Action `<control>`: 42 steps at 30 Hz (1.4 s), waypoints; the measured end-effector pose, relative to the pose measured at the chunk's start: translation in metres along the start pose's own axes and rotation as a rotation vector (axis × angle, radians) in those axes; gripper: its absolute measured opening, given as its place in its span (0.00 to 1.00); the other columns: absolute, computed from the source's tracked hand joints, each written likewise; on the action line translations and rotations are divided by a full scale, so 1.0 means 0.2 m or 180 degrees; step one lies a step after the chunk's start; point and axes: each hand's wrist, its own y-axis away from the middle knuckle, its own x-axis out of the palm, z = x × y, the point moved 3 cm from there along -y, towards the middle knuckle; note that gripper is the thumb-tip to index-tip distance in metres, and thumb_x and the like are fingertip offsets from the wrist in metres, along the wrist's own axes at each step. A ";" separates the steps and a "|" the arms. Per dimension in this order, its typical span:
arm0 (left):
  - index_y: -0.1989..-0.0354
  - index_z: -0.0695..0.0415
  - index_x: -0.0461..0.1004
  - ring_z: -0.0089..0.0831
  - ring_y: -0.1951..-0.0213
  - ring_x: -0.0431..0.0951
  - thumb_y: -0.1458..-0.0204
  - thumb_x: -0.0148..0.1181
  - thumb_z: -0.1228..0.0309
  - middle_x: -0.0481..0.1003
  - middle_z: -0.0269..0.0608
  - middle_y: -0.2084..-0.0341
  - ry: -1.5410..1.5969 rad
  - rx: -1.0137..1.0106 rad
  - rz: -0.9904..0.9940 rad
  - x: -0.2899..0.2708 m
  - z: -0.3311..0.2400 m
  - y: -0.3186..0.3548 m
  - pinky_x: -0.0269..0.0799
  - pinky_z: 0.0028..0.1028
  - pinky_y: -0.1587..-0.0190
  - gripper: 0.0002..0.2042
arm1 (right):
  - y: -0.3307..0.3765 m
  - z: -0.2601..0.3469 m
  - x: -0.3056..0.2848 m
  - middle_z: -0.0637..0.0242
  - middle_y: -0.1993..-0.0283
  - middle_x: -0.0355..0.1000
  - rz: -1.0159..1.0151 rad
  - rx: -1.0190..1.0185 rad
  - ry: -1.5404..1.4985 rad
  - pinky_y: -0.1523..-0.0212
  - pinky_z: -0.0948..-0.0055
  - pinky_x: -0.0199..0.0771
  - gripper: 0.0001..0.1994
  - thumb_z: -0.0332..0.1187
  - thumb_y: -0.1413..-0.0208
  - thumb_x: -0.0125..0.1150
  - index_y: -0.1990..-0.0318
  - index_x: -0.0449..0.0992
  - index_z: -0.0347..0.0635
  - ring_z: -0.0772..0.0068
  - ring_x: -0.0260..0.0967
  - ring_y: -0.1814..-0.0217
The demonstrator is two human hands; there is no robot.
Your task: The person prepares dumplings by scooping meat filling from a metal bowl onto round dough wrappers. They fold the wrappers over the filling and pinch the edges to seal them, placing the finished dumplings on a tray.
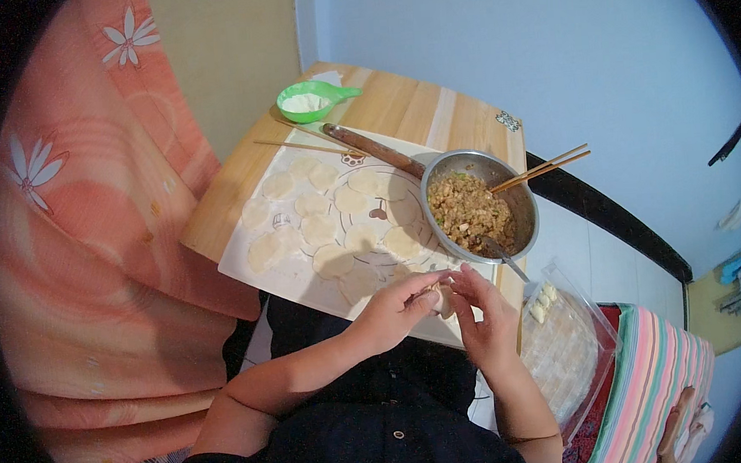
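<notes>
Over the near edge of the table, my left hand (398,312) and my right hand (486,319) meet around a pale dumpling (444,301), fingers closed on its edges. Much of it is hidden by my fingers. Just beyond them, several round dough wrappers (333,261) lie spread on a white mat (239,253) with printed rings. A metal bowl (531,223) of minced filling (468,208) sits beyond my right hand, with a spoon (506,256) and a pair of chopsticks (543,170) leaning in it.
A wooden rolling pin (374,147) lies behind the wrappers, beside a thin stick (299,145). At the far table edge stands a green scoop (338,93) of flour. A clear tray (574,367) holding a few dumplings (543,303) is low on the right, beside a striped cloth (646,376). An orange curtain (113,270) hangs left.
</notes>
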 end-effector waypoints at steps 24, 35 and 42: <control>0.45 0.62 0.64 0.28 0.46 0.67 0.45 0.53 0.71 0.68 0.43 0.48 0.0032 -0.0063 -0.0009 -0.01 -0.02 -0.01 0.61 0.26 0.45 0.19 | 0.05 -0.02 0.03 0.60 0.67 0.74 -0.0456 0.0776 -0.0806 0.68 0.72 0.74 0.20 0.20 0.55 0.62 0.52 0.68 0.40 0.65 0.73 0.69; 0.46 0.62 0.65 0.25 0.48 0.67 0.44 0.52 0.71 0.69 0.40 0.50 0.0073 -0.0214 0.0072 0.01 -0.02 -0.01 0.62 0.26 0.46 0.18 | 0.08 -0.04 0.01 0.60 0.65 0.73 -0.0388 0.0938 -0.0949 0.63 0.73 0.76 0.22 0.20 0.52 0.60 0.48 0.66 0.39 0.71 0.74 0.63; 0.46 0.63 0.66 0.24 0.51 0.68 0.44 0.52 0.71 0.69 0.39 0.51 0.0368 -0.0431 0.0170 0.01 0.04 -0.01 0.63 0.25 0.47 0.17 | 0.11 -0.07 0.02 0.60 0.65 0.73 -0.0192 0.1003 -0.0984 0.64 0.74 0.76 0.19 0.21 0.52 0.61 0.51 0.69 0.38 0.70 0.74 0.65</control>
